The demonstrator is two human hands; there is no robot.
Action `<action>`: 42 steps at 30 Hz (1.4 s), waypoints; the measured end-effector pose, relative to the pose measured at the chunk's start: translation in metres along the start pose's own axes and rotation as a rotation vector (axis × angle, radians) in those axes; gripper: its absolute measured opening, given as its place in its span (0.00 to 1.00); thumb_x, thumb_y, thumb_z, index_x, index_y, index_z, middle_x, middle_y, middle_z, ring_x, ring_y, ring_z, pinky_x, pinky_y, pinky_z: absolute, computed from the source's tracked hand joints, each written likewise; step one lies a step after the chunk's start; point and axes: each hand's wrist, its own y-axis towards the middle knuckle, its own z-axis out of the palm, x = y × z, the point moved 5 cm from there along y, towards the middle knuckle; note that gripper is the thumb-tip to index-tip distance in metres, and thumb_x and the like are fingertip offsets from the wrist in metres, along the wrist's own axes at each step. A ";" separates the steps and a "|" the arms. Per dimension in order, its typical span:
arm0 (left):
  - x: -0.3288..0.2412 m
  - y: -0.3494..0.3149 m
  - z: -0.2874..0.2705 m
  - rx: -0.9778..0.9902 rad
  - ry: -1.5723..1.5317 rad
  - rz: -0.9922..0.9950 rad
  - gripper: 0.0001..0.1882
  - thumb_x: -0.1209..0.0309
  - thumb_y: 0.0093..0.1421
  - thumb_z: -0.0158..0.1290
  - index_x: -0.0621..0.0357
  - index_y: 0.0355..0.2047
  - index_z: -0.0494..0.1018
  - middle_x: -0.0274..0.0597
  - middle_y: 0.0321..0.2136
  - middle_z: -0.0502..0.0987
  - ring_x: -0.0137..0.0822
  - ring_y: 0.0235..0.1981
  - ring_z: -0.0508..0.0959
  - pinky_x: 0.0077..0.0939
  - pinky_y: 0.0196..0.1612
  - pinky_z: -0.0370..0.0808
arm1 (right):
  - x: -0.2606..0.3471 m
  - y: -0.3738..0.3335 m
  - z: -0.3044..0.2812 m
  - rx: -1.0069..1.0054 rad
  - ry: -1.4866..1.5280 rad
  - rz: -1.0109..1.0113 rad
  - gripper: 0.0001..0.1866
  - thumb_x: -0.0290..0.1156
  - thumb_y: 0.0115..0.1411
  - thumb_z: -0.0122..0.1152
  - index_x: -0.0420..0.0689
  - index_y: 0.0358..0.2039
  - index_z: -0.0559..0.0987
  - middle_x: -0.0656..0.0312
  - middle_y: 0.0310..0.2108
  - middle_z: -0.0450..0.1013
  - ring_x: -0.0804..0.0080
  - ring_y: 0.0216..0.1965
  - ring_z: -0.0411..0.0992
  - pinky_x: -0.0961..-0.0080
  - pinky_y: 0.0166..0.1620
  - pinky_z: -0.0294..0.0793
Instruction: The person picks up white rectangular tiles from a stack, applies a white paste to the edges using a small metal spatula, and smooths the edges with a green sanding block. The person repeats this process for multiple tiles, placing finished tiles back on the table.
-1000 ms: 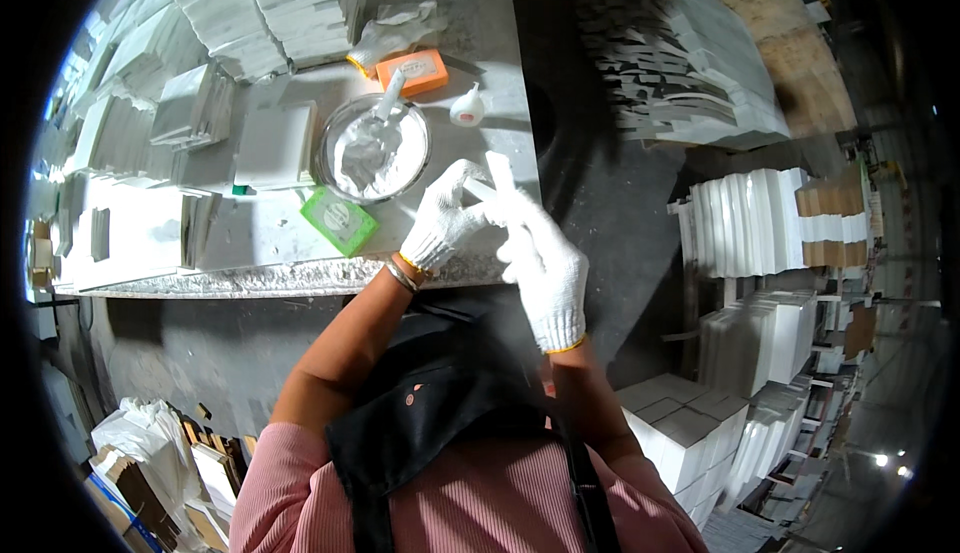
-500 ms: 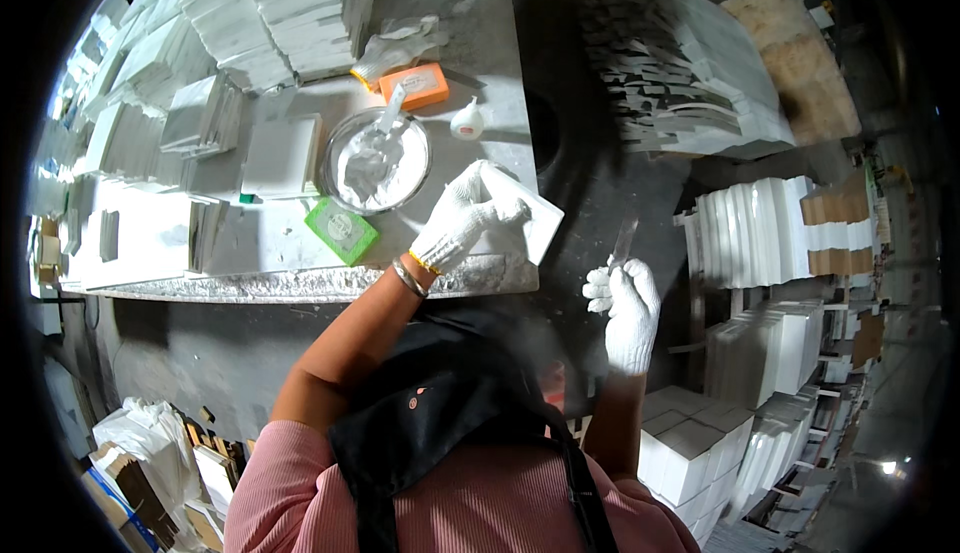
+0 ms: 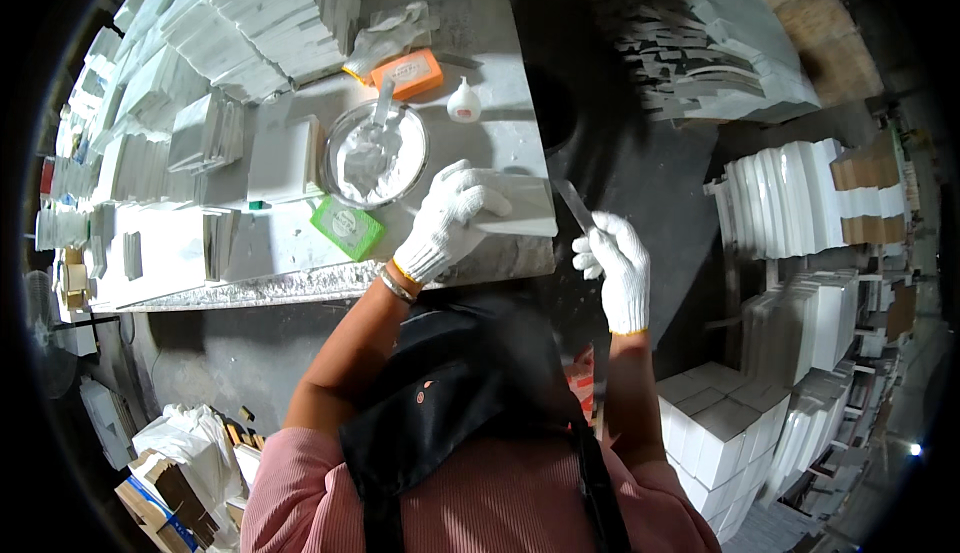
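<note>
My left hand (image 3: 450, 218), in a white knit glove, grips a flat white tile (image 3: 525, 208) by its left end, close to the table's right corner. To the right, off the table, my gloved right hand (image 3: 620, 268) is closed around a scraper blade (image 3: 574, 206). The blade points up and left, its tip near the tile's right edge; whether it touches is unclear. Past my left hand is a round clear bowl (image 3: 424, 141) holding white paste (image 3: 378, 165). Another flat scraper (image 3: 384, 101) leans in that bowl.
Around the bowl sit a green box (image 3: 346, 228), an orange box (image 3: 408, 74), a white squeeze bottle (image 3: 464, 101) and a glove (image 3: 392, 35). Tile stacks (image 3: 265, 18) crowd the table's left. More stacked slabs (image 3: 780, 198) and white boxes (image 3: 722, 418) stand at right.
The tile has turned flatter and more level, with my left hand shifted slightly left over it. My right hand has risen a little, and its scraper now tilts left toward the tile.
</note>
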 end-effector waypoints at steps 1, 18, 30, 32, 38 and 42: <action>-0.001 -0.005 0.000 0.042 0.055 -0.015 0.15 0.75 0.46 0.64 0.47 0.36 0.77 0.37 0.41 0.79 0.46 0.45 0.78 0.46 0.58 0.68 | 0.002 0.003 0.003 0.020 -0.042 -0.029 0.13 0.29 0.67 0.55 0.39 0.50 0.77 0.59 0.31 0.78 0.80 0.27 0.75 0.85 0.29 0.71; -0.006 -0.022 0.010 0.277 0.357 -0.310 0.57 0.50 0.37 0.72 0.62 0.65 0.60 0.54 0.64 0.63 0.57 0.67 0.61 0.49 0.66 0.62 | -0.001 0.016 0.033 0.260 -0.554 -0.208 0.18 0.26 0.63 0.61 0.44 0.54 0.79 0.53 0.41 0.81 0.71 0.33 0.80 0.77 0.33 0.79; -0.006 -0.021 0.010 0.223 0.395 -0.285 0.49 0.53 0.38 0.70 0.60 0.60 0.66 0.51 0.60 0.68 0.54 0.63 0.66 0.47 0.62 0.66 | -0.001 0.011 0.032 0.228 -0.581 -0.387 0.19 0.25 0.63 0.58 0.47 0.55 0.79 0.63 0.28 0.78 0.82 0.26 0.72 0.81 0.29 0.73; -0.006 -0.020 0.009 0.218 0.400 -0.291 0.49 0.52 0.39 0.70 0.60 0.60 0.66 0.51 0.60 0.68 0.54 0.63 0.66 0.47 0.62 0.66 | 0.000 0.012 0.033 0.237 -0.595 -0.334 0.19 0.25 0.63 0.58 0.47 0.55 0.79 0.63 0.27 0.77 0.82 0.25 0.72 0.81 0.29 0.73; -0.006 -0.021 0.010 0.202 0.388 -0.299 0.49 0.51 0.38 0.70 0.59 0.59 0.67 0.51 0.60 0.68 0.53 0.63 0.66 0.48 0.62 0.67 | -0.011 -0.009 0.025 0.238 -0.646 -0.292 0.17 0.24 0.62 0.59 0.44 0.52 0.80 0.52 0.36 0.81 0.66 0.28 0.80 0.76 0.33 0.78; -0.004 -0.023 0.011 0.221 0.388 -0.337 0.49 0.51 0.37 0.71 0.59 0.59 0.67 0.51 0.61 0.67 0.53 0.63 0.66 0.48 0.62 0.66 | -0.015 -0.012 0.022 0.164 -0.522 -0.173 0.19 0.23 0.62 0.59 0.45 0.55 0.78 0.54 0.34 0.80 0.74 0.26 0.78 0.80 0.31 0.76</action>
